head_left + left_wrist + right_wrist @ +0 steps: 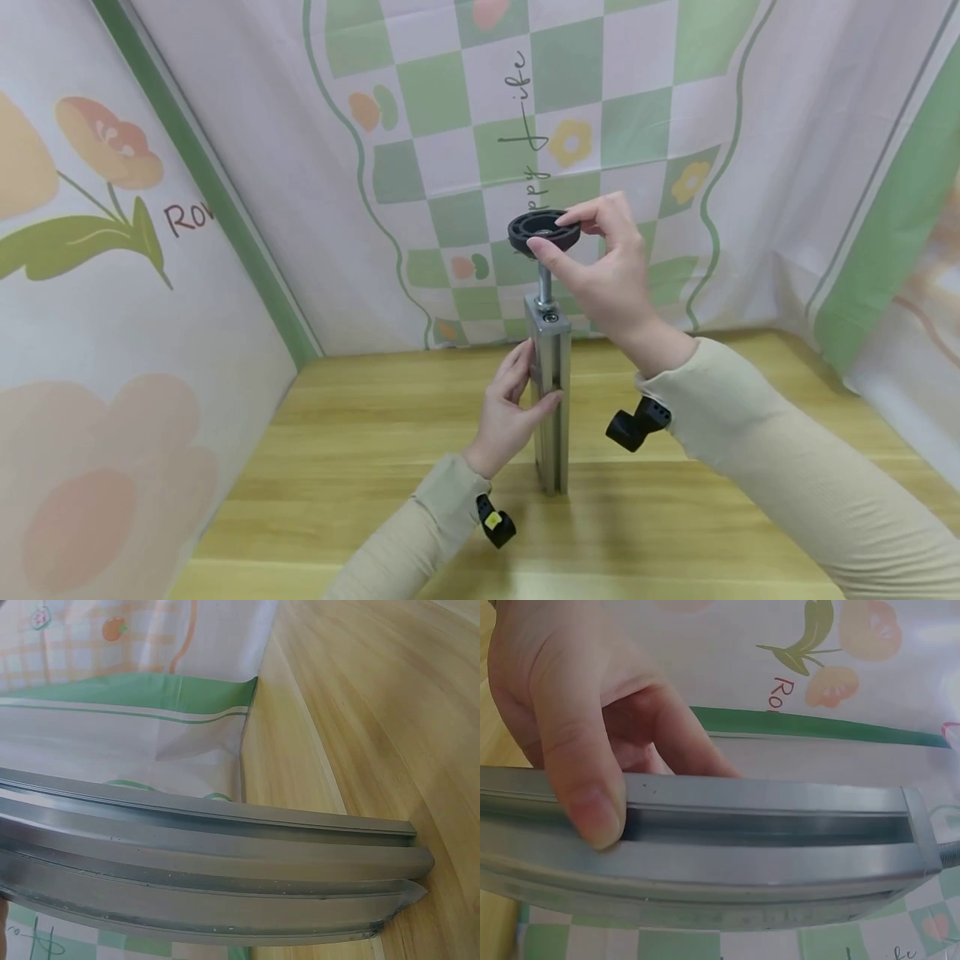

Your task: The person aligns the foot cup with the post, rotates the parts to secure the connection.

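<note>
A grooved aluminium profile (pixel 557 446) stands upright on the table, with an end plate (pixel 558 323) on top. From that plate rises a metal threaded rod (pixel 545 283), capped by a black round levelling foot (pixel 521 239). My left hand (pixel 504 417) grips the profile at mid-height; in the right wrist view the left thumb (pixel 596 814) lies across its groove. My right hand (pixel 613 271) pinches the foot's rim between thumb and fingers. The left wrist view shows the profile's lower length (pixel 217 904), its end by the wooden surface.
A wooden table (pixel 360 467) lies beneath. Patterned cloth walls surround it, with a green checked panel (pixel 431 96) at the back and a flowered side (pixel 97 333) on the left. Small black devices (pixel 636 423) are strapped to both wrists.
</note>
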